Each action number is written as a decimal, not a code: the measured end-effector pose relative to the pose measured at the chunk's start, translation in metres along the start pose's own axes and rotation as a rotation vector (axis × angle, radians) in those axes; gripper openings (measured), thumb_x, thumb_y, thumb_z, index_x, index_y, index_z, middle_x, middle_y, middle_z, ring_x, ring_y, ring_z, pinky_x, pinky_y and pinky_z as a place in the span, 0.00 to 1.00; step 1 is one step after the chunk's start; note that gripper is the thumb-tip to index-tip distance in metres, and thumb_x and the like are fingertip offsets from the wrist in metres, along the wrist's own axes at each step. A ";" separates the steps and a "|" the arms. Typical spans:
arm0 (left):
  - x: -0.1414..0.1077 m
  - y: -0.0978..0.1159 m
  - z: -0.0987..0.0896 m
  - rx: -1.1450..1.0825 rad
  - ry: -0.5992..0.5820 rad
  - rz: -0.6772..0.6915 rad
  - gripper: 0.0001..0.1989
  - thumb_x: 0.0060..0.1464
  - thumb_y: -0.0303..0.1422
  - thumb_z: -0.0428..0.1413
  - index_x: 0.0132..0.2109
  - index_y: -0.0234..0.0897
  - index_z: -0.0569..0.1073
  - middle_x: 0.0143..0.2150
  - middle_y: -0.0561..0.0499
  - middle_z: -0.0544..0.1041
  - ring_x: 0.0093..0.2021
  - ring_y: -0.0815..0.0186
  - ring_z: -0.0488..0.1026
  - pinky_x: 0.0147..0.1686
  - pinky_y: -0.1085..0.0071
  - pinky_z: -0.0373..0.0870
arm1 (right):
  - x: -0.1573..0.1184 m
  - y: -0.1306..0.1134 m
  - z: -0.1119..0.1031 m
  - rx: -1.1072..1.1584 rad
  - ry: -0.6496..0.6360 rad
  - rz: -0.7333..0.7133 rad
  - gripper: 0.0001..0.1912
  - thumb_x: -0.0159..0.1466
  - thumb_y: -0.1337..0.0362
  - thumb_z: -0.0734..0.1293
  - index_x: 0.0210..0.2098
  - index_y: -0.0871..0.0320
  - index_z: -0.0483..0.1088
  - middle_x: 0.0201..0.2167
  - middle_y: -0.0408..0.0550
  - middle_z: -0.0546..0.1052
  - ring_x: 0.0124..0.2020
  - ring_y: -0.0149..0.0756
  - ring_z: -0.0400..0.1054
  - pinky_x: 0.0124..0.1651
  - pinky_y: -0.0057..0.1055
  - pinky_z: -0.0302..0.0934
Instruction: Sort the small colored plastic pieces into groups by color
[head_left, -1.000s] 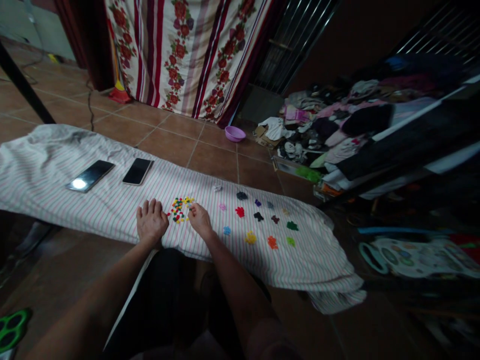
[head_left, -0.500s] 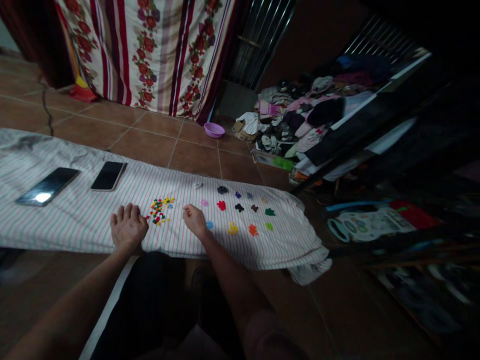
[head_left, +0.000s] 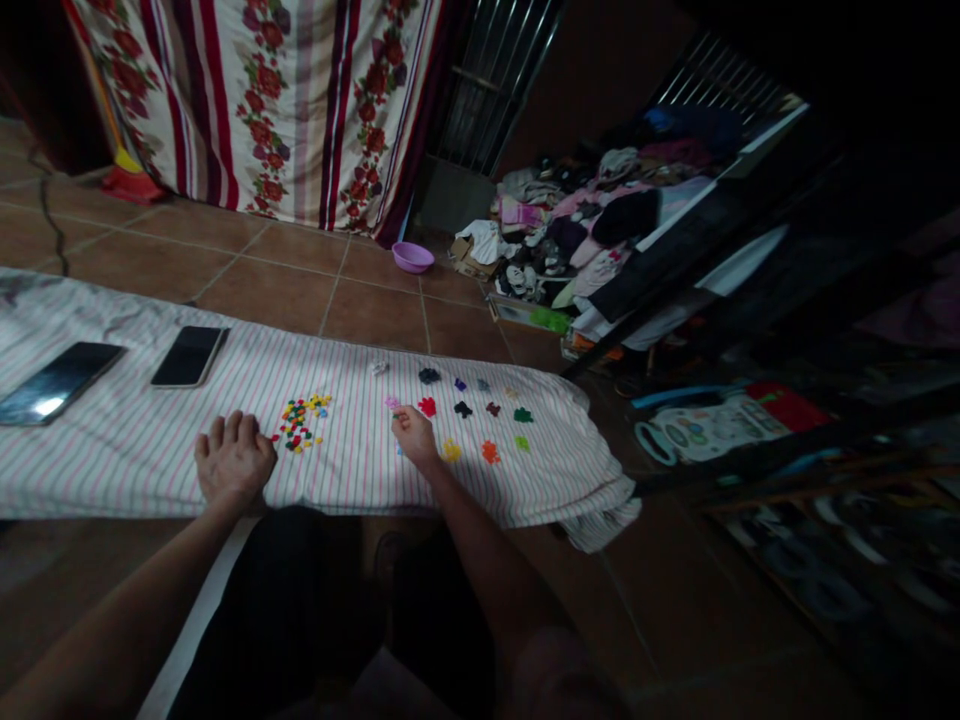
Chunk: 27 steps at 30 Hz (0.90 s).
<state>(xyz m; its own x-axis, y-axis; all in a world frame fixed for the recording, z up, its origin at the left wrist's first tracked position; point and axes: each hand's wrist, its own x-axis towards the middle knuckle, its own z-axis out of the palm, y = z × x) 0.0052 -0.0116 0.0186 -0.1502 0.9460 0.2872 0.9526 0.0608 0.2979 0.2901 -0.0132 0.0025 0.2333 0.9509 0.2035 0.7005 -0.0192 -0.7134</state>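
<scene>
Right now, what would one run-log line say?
left hand: spread on striped cloth | right hand: near pink pile, grip unclear | mixed-colour pile: between hands | red pile: beyond right hand

No text, label, brand, number or sign can be read, on the phones (head_left: 189,357) or anything else in view.

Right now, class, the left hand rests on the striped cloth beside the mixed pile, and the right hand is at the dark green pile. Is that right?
Not quite: the head view shows the right hand at the pink pile, not the dark green one. The left hand does rest on the striped cloth beside the mixed pile.
</scene>
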 end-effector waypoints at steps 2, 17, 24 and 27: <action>0.000 0.000 -0.001 -0.018 -0.002 0.001 0.24 0.58 0.34 0.39 0.55 0.33 0.69 0.62 0.40 0.66 0.65 0.51 0.55 0.63 0.50 0.49 | -0.001 0.008 -0.012 0.005 0.038 0.020 0.11 0.57 0.67 0.60 0.37 0.56 0.71 0.32 0.45 0.76 0.33 0.32 0.71 0.41 0.29 0.66; 0.001 -0.002 0.003 0.015 0.043 0.043 0.20 0.58 0.33 0.41 0.52 0.32 0.69 0.60 0.38 0.68 0.63 0.50 0.59 0.61 0.49 0.53 | -0.009 0.079 -0.107 0.015 0.312 0.248 0.14 0.53 0.58 0.61 0.34 0.58 0.73 0.25 0.45 0.75 0.29 0.34 0.69 0.38 0.30 0.65; 0.000 0.001 0.002 0.005 0.056 0.034 0.20 0.57 0.32 0.41 0.52 0.33 0.69 0.60 0.39 0.68 0.63 0.52 0.58 0.61 0.49 0.53 | -0.008 0.112 -0.143 0.005 0.439 0.353 0.13 0.50 0.57 0.63 0.31 0.56 0.73 0.24 0.44 0.75 0.28 0.35 0.68 0.38 0.31 0.64; 0.000 0.000 0.002 0.016 0.039 0.029 0.20 0.57 0.32 0.41 0.53 0.33 0.69 0.60 0.39 0.68 0.63 0.52 0.58 0.61 0.49 0.53 | -0.009 0.128 -0.157 0.074 0.500 0.385 0.13 0.49 0.58 0.63 0.31 0.57 0.73 0.22 0.42 0.74 0.26 0.34 0.68 0.35 0.29 0.64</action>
<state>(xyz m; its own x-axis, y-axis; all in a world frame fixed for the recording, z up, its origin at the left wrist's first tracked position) 0.0061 -0.0110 0.0172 -0.1322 0.9342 0.3312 0.9608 0.0386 0.2745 0.4829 -0.0728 0.0147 0.7586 0.6205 0.1986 0.4591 -0.2929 -0.8387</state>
